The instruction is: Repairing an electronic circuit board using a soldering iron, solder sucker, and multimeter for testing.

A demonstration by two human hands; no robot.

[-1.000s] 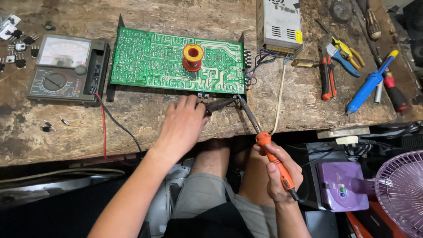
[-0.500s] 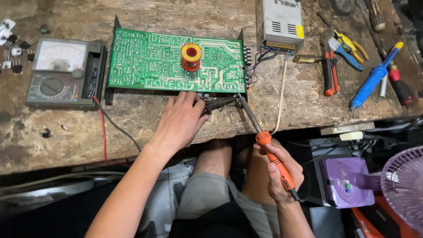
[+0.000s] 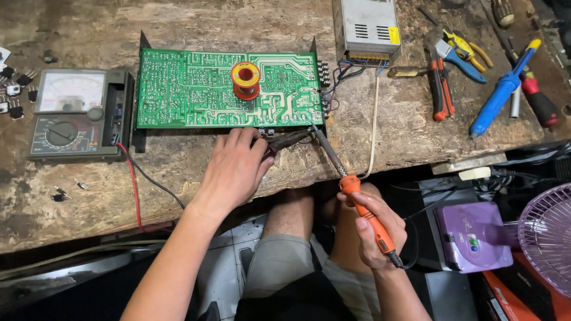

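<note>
Scarred and stained, the wooden surface point(image 3: 178, 24) carries a long green circuit board point(image 3: 196, 89) lying flat, solder side up, with a red and yellow solder spool point(image 3: 245, 80) standing on it. The board's traces run in pale lines, and a black bracket sticks up at each end.

The right hand point(image 3: 375, 229) hangs below the surface's edge, its grip closed around the orange handle of a soldering iron point(image 3: 357, 202). The iron's metal shaft slants up and away from that grip, its tip reaching the board's near edge close to the right corner. The left hand point(image 3: 235, 169) rests palm down on the wood just short of the same edge, fingers curled onto dark pliers point(image 3: 288, 141) whose nose points at the iron's tip. How firmly that grip holds the pliers cannot be told, since the fingers cover the handles.

Beyond the left hand's far side lies an analogue multimeter point(image 3: 74, 113) with a red lead point(image 3: 134, 184) trailing toward the person. Past the iron's tip sits a grey power supply point(image 3: 366, 27), cut off by the frame's top. Further right of the right hand lie red-handled cutters point(image 3: 440, 89) and a blue desoldering pump point(image 3: 502, 89). A purple fan point(image 3: 547, 238) is cut off at the frame's edge.
</note>
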